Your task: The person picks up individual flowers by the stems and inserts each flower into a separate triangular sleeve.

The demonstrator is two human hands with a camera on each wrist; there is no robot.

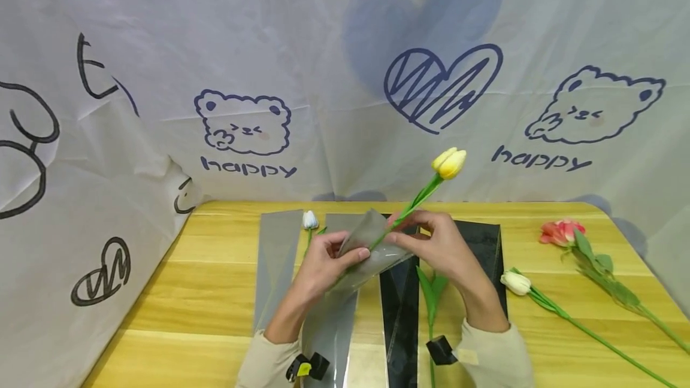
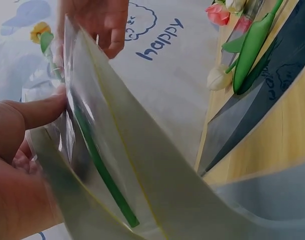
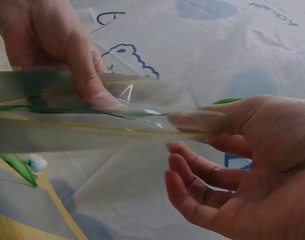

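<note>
A yellow tulip point(image 1: 449, 163) leans up to the right, its green stem point(image 2: 100, 167) lying inside a clear and grey flower sleeve point(image 1: 369, 235) with a thin yellow line near its edges. My left hand point(image 1: 326, 262) holds sleeve and stem together, thumb pressed on the front. With thumb and index finger, my right hand point(image 1: 439, 241) pinches the sleeve's upper right edge beside the stem. Its other fingers point(image 3: 190, 187) are loosely bent below the film in the right wrist view. Both hands are raised over the table.
Grey sleeves point(image 1: 272, 268) and black sleeves point(image 1: 401, 298) lie on the wooden table point(image 1: 199, 292). A white-blue tulip point(image 1: 309, 220) lies at the left, a leafy green stem point(image 1: 431, 304) between the black sleeves. To the right are a white tulip point(image 1: 516, 283) and a pink flower point(image 1: 560, 232). Printed cloth point(image 1: 334, 76) hangs behind.
</note>
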